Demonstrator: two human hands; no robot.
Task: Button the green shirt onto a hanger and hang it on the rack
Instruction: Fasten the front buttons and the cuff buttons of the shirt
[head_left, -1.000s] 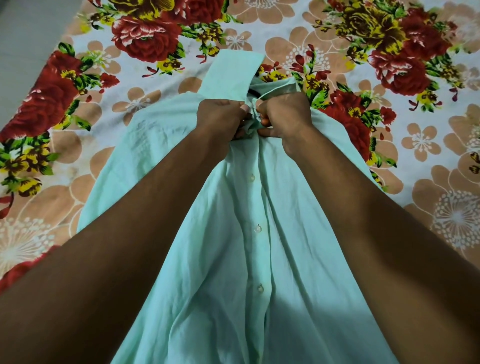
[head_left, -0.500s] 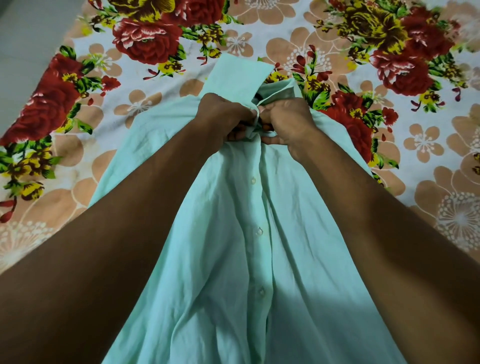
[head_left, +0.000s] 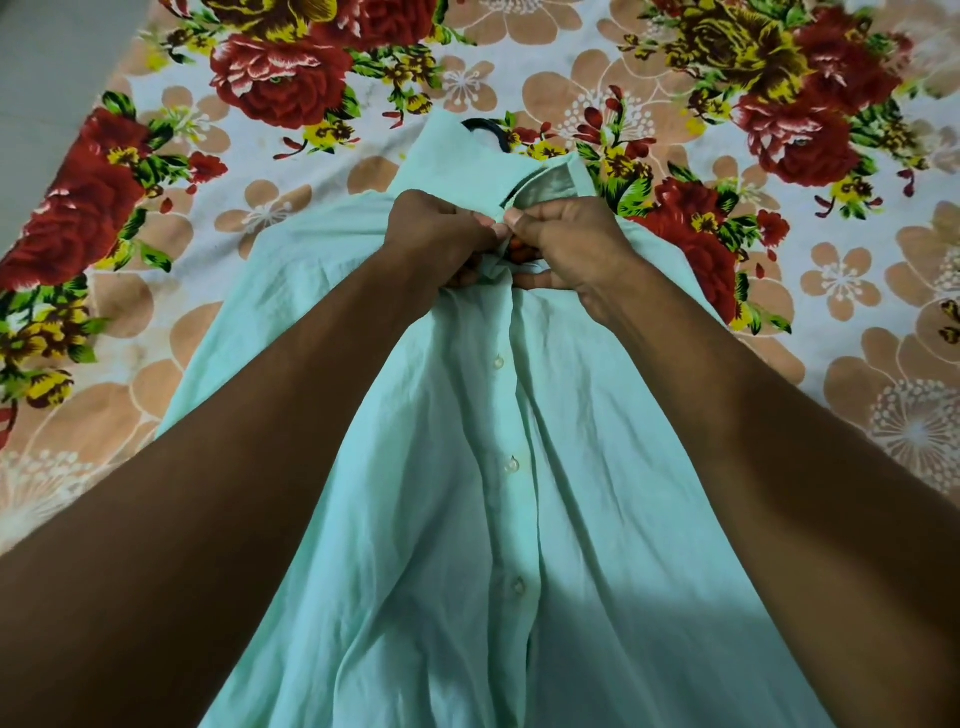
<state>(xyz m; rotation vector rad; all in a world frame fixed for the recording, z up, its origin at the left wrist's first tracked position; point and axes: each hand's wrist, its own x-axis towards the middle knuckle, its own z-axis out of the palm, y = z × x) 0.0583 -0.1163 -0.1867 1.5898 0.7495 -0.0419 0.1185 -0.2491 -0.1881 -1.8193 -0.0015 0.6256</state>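
Fingers (head_left: 496, 226) of both hands at shirt (head_left: 415, 467) collar

Black hanger hook (head_left: 485, 131) now exposed above collar (head_left: 553, 179); hands shifted slightly.

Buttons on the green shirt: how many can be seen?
3, down the green shirt front: upper, middle, lowest. More may be hidden under the hands at the collar.

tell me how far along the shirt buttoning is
Done: three placket buttons look fastened, and the black hanger hook pokes out past the collar. In hand: left hand and right hand pinch the green shirt at the neck. Left: that top button, then hanging; no rack is in view.
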